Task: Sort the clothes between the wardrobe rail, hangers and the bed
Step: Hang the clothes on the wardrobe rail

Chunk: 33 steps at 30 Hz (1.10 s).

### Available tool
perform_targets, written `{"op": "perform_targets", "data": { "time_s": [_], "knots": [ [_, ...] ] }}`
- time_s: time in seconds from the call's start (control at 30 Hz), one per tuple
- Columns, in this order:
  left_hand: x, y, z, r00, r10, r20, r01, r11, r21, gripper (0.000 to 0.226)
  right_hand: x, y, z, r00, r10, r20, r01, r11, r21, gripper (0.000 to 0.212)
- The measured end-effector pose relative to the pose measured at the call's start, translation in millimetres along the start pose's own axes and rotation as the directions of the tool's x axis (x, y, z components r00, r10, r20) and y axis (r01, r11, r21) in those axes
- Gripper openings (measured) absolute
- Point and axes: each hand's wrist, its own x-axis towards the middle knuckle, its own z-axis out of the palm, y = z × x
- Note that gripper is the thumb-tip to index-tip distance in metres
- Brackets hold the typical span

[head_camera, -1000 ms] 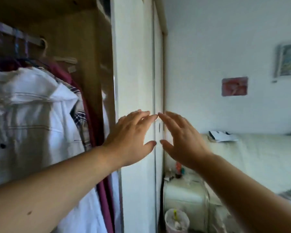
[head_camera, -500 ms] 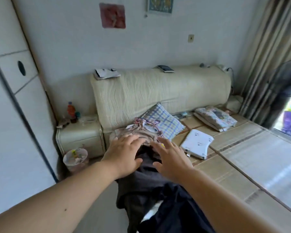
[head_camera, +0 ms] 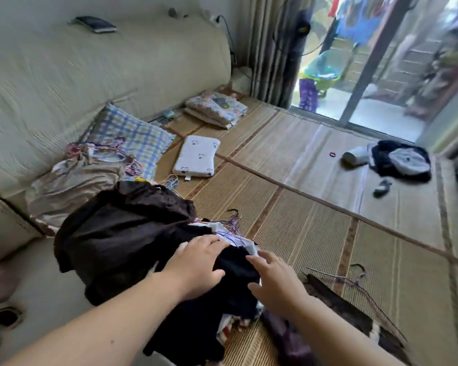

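Sprawling across the mat-covered bed (head_camera: pixel 315 207), heaping dark clothes (head_camera: pixel 122 233) at its near edge, reaching in with left hand (head_camera: pixel 196 262) and right hand (head_camera: pixel 275 281) spread flat, gripping nothing yet, risking snagging tangled wire hangers (head_camera: pixel 233 220) and dragging garments floorward.

Both bare forearms reaching forward, left hand (head_camera: pixel 196 265) palm-down with fingers spread, right hand (head_camera: pixel 275 281) open beside it
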Motion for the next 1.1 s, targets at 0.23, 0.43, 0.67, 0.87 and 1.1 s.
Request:
{"op": "perform_targets", "data": {
  "time_s": [0.23, 0.43, 0.67, 0.87, 1.1],
  "knots": [
    [22, 70, 55, 0.973, 0.198, 0.119, -0.199, 0.980, -0.003, 0.063, -81, 79, 36, 0.947, 0.314, -0.062, -0.303, 0.943, 0.139, 0.061],
    [20, 133, 115, 0.952, 0.225, 0.208, -0.211, 0.974, -0.084, 0.065, -141, 145, 65, 0.862, 0.505, -0.046, -0.466, 0.824, 0.323, 0.058],
    [65, 202, 161, 0.946, 0.212, 0.247, -0.210, 0.977, -0.035, 0.062, -174, 257, 77, 0.791, 0.611, 0.003, -0.565, 0.729, 0.387, 0.059],
    [131, 260, 228, 0.971, 0.096, 0.218, -0.059, 0.983, -0.171, 0.063, -167, 375, 98, 0.784, 0.616, 0.076, -0.593, 0.708, 0.384, 0.064],
    [207, 255, 305, 0.940, 0.044, 0.339, -0.051, 0.999, 0.013, 0.062, -106, 467, 153, 0.751, 0.638, 0.169, -0.648, 0.663, 0.375, 0.075]
  ]
}}
